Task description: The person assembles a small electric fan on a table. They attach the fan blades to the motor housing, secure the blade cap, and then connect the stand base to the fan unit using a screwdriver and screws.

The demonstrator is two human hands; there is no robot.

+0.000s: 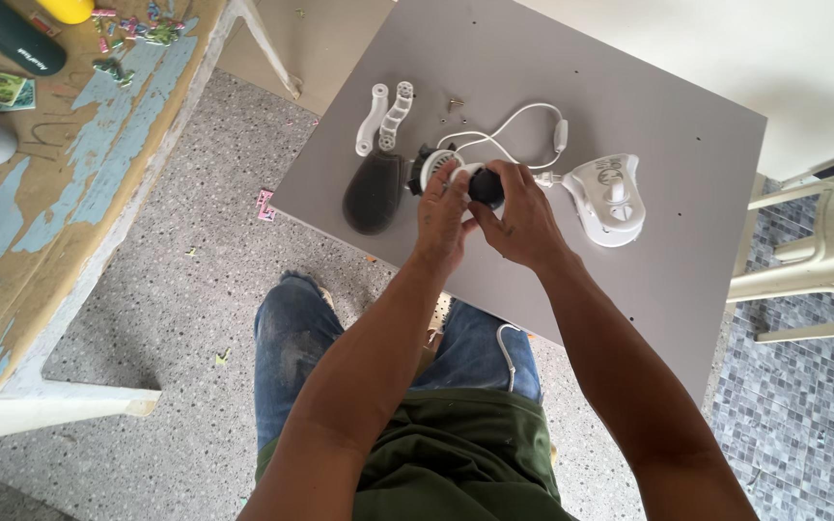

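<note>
Both hands, left hand (443,214) and right hand (518,220), closed together around small black-and-white fan motor (480,183) at table (687,164) centre. Probably light, stiff plastic, fragile; best gripped by rim. White housing (610,198) at three o'clock, dark cover (374,193) at nine.
</note>
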